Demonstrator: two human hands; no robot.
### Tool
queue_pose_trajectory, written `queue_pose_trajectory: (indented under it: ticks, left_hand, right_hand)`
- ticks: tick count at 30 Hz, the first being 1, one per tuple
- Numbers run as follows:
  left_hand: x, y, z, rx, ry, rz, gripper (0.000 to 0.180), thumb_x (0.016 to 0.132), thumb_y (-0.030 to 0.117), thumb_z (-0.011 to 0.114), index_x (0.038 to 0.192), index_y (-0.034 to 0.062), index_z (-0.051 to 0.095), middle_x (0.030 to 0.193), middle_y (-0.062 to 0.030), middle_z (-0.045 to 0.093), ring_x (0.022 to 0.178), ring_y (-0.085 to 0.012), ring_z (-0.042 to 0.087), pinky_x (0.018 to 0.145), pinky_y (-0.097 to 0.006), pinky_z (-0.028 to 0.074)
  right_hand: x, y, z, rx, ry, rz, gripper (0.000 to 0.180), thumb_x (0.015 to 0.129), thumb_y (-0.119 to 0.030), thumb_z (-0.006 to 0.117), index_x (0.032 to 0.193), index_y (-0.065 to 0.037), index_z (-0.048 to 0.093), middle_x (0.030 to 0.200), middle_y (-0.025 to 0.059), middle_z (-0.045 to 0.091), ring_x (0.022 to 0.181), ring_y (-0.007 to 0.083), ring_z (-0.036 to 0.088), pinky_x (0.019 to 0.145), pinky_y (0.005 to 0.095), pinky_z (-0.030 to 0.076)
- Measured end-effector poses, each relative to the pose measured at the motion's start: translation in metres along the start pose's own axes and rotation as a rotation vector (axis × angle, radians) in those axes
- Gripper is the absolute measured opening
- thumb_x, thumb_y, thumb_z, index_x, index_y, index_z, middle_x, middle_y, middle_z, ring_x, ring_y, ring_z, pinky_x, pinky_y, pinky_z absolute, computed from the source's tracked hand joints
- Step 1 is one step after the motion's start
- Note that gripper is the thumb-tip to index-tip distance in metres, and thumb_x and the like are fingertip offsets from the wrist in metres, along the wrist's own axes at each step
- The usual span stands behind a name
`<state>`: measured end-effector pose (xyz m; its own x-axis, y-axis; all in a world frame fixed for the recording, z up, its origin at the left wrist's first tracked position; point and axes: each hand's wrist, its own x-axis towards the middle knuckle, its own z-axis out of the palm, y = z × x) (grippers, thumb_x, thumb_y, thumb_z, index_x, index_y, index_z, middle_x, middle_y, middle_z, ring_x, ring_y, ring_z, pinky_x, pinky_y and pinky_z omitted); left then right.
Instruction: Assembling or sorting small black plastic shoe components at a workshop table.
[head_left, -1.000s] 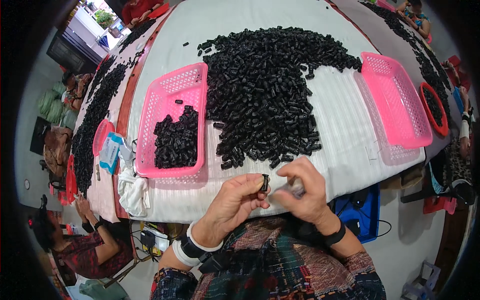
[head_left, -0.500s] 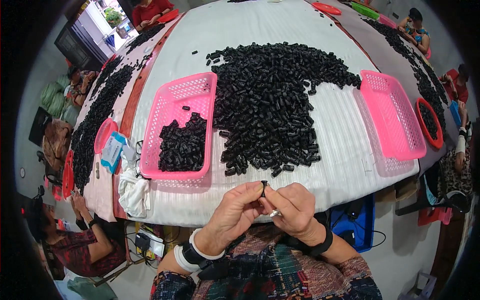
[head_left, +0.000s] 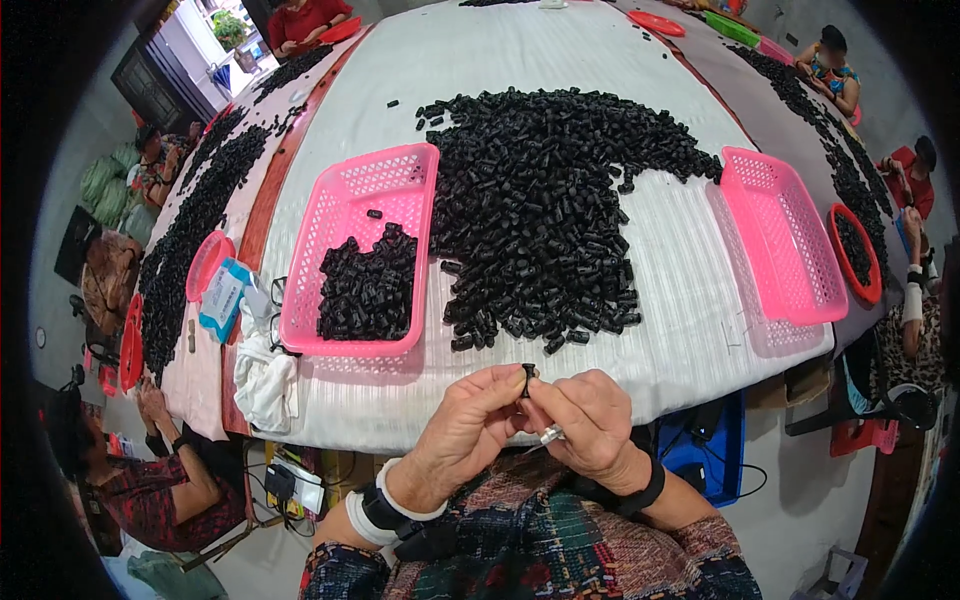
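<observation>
Just off the table's front edge, my left hand pinches a small black cylindrical piece between thumb and fingertips. My right hand meets it from the other side, its fingers closed at the same piece; a small shiny silver-white thing shows at these fingers, too small to name. Beyond the hands spreads a large heap of similar black pieces on the white-covered table. To its left is a pink perforated basket partly filled with black pieces.
At the right stands another pink basket. A blue-and-white packet and a white cloth lie left of the filled basket. Below the table edge is a blue bin. Other people sit along both sides, beside more black pieces and red trays.
Both hands stay nearly in place, still holding the black piece between them. The view has shifted very slightly. At the far right, a co-worker's arm has moved a little.
</observation>
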<state>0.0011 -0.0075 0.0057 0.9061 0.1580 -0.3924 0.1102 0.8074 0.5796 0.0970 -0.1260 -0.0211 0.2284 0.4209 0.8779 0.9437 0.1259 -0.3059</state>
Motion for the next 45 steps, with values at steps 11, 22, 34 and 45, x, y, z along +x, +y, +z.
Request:
queue_pose_trajectory:
  ticks: [11, 22, 34, 45]
  left_hand:
    - [-0.003, 0.004, -0.002, -0.017, 0.030, 0.005, 0.016, 0.087, 0.014, 0.053, 0.094, 0.0000, 0.055, 0.081, -0.0059, 0.059, 0.072, -0.0131, 0.059, 0.068, -0.026, 0.050]
    - [-0.006, 0.013, -0.002, 0.009, -0.046, -0.044, 0.019, 0.087, 0.014, 0.054, 0.097, -0.0024, 0.056, 0.081, -0.0066, 0.059, 0.068, -0.0115, 0.054, 0.062, -0.026, 0.048]
    - [-0.004, 0.012, -0.005, 0.031, -0.027, -0.065, 0.020, 0.086, 0.012, 0.055, 0.098, -0.0036, 0.056, 0.082, -0.0073, 0.059, 0.069, -0.0120, 0.055, 0.061, -0.026, 0.049]
    - [0.002, 0.011, -0.007, 0.069, 0.039, -0.064, 0.019, 0.085, 0.009, 0.055, 0.098, -0.0050, 0.055, 0.079, -0.0083, 0.060, 0.067, -0.0117, 0.056, 0.059, -0.025, 0.050]
  right_hand:
    - [0.003, 0.000, 0.003, -0.011, -0.083, 0.035, 0.037, 0.063, -0.002, 0.070, 0.098, 0.003, 0.060, 0.072, 0.0062, 0.056, 0.052, 0.0173, 0.049, 0.045, 0.0275, 0.038]
    - [0.021, 0.004, -0.016, 0.654, -0.295, 0.776, 0.023, 0.091, -0.017, 0.045, 0.084, 0.003, 0.053, 0.074, 0.0057, 0.048, 0.064, 0.0123, 0.044, 0.059, 0.0248, 0.038]
    - [0.018, 0.010, -0.010, 0.542, -0.359, 0.664, 0.018, 0.087, -0.014, 0.053, 0.078, 0.002, 0.055, 0.066, 0.0105, 0.050, 0.057, 0.0218, 0.051, 0.051, 0.0298, 0.040]
    - [0.014, 0.017, -0.009, 0.454, -0.400, 0.644, 0.020, 0.087, -0.016, 0.053, 0.074, -0.001, 0.053, 0.063, 0.0106, 0.048, 0.054, 0.0259, 0.050, 0.048, 0.0326, 0.039]
